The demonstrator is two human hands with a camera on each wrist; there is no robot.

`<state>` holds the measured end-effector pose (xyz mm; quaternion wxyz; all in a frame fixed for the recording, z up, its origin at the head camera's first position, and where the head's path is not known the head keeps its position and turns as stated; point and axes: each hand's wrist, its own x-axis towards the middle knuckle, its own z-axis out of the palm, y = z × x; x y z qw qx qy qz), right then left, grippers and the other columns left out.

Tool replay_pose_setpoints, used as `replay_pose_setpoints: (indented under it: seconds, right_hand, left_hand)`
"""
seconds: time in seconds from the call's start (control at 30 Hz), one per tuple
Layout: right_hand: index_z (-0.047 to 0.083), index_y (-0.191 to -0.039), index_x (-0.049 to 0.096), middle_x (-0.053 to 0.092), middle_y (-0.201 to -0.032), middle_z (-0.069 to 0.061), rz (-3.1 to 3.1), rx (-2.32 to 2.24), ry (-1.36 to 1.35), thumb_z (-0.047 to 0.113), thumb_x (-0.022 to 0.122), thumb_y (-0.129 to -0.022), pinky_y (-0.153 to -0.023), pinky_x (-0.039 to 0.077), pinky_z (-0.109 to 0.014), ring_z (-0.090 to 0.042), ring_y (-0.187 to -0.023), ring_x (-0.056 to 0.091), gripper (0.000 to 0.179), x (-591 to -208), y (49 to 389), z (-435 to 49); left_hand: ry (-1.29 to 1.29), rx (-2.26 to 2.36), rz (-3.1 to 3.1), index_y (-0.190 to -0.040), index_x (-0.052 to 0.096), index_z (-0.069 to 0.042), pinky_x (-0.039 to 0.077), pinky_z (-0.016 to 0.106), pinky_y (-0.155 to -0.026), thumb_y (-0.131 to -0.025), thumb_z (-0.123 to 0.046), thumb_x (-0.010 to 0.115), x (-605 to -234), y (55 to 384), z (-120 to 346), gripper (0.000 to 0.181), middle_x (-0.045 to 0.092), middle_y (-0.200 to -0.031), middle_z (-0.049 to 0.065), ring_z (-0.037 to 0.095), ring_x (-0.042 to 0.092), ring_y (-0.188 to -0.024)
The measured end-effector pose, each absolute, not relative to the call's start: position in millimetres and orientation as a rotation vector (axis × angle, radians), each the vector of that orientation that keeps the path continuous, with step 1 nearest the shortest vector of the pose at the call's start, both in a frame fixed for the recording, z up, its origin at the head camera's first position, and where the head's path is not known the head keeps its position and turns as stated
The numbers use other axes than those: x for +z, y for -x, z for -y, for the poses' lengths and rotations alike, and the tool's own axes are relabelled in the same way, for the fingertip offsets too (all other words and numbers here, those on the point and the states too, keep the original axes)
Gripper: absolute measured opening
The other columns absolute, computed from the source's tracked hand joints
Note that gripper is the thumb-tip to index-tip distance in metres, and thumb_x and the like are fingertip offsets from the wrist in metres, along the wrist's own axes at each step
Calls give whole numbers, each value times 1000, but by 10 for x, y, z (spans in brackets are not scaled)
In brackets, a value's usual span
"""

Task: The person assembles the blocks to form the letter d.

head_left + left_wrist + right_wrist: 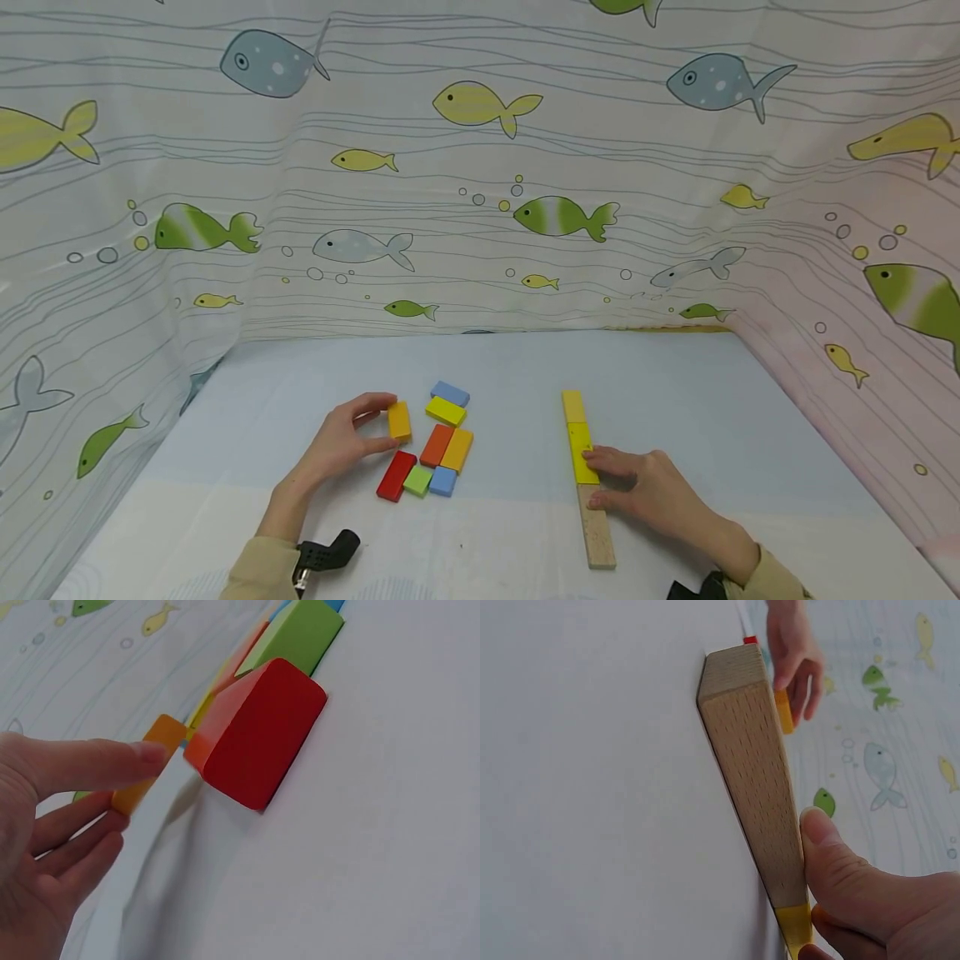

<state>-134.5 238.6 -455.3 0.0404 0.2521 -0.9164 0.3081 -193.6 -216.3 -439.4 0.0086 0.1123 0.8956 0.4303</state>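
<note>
My left hand (pixel 341 437) pinches an orange block (pixel 400 422) between thumb and fingertips, at the left edge of a group of blocks. In the left wrist view the orange block (pixel 150 765) shows between thumb and fingers. To the right, a straight row runs away from me: a plain wooden block (pixel 597 529) nearest, a bright yellow block (pixel 581 454) in the middle, a darker yellow block (pixel 573 407) at the far end. My right hand (pixel 656 492) touches the row's right side, thumb at the wooden block, fingertips at the bright yellow one.
Close to the left hand lie a red block (pixel 396 477), green block (pixel 417 481), small blue block (pixel 443 482), orange-red block (pixel 437 446), another orange block (pixel 457 451), yellow block (pixel 446 412) and far blue block (pixel 450 392). A fish-patterned curtain (pixel 450 292) stands behind the white table (pixel 510 533).
</note>
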Motion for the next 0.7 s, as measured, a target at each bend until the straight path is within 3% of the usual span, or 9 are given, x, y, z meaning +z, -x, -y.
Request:
replay_pose_setpoints:
  seconds: [0.37, 0.7]
  right_hand:
    - [14, -119, 74, 70, -125, -8, 2802, 975, -702, 44, 84, -74, -92, 55, -47, -30, -117, 66, 55, -4532, 1309, -2341]
    - [12, -120, 74, 70, -126, -6, 2802, 1025, -752, 46, 81, -77, -93, 55, -48, -27, -118, 65, 55, -4555, 1332, -2353]
  left_hand:
    - [-373, 1391, -2800, -135, 58, -9, 45, 49, -108, -82, -16, 82, -4386, 1944, 2151, 59, 59, -138, 13, 36, 53, -130]
    - [-391, 1436, -2772, -135, 58, -9, 45, 48, -108, -83, -17, 82, -4382, 1947, 2002, 59, 59, -138, 11, 34, 54, -130]
